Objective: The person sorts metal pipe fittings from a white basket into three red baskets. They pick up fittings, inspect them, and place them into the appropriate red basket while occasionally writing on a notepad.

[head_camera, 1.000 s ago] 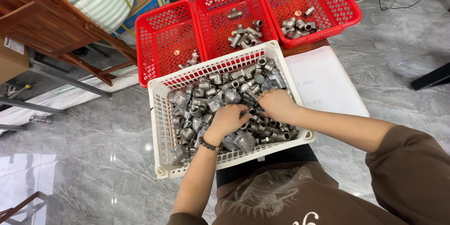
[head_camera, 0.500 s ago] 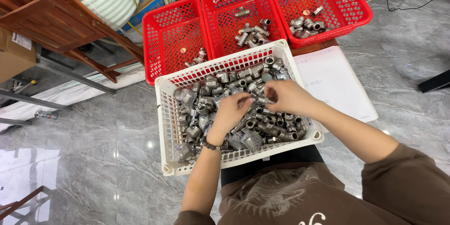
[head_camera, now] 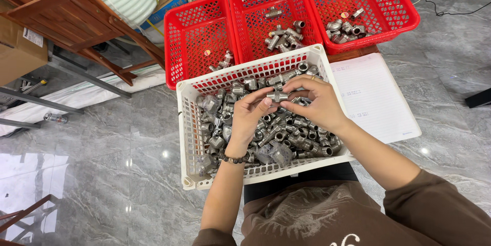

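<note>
A short grey pipe fitting [head_camera: 276, 96] is pinched at both ends between the left hand [head_camera: 250, 115] and right hand [head_camera: 312, 103], long axis lying crosswise between them, above the far half of the white basket [head_camera: 187, 138] of fittings

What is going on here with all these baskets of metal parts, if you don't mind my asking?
A person seated over a white basket full of grey metal pipe fittings holds one short fitting between both hands, the left hand and right hand pinching its ends just above the pile. Beyond it stand three red baskets, each holding only a few fittings. A white sheet of paper lies to the right.
</note>
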